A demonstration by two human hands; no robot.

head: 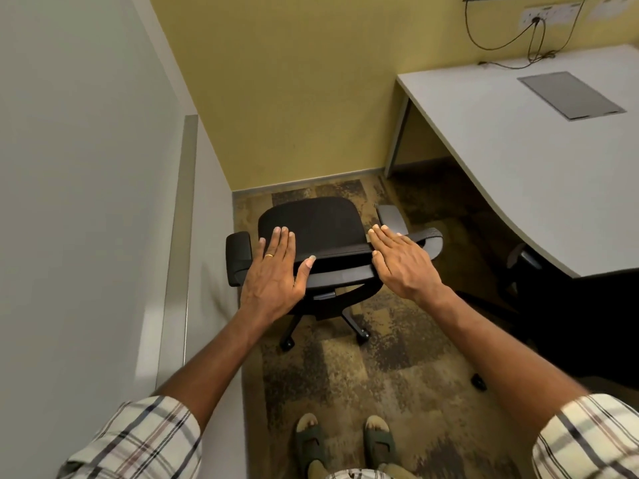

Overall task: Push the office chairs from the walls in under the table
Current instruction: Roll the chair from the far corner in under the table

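Note:
A black office chair (318, 223) with armrests stands in the corner, facing the yellow wall, its backrest top toward me. My left hand (276, 271) hovers flat, fingers apart, over the left end of the backrest. My right hand (401, 261) is spread flat over the right end of the backrest, holding nothing. Whether either palm touches the backrest is unclear. The white table (518, 160) with a curved edge stands to the right.
A grey partition wall (103, 202) runs close along the left. The yellow wall (294, 81) is just beyond the chair. Another dark chair (539, 299) sits partly under the table at right. Patterned carpet (363, 375) lies between my feet and the chair.

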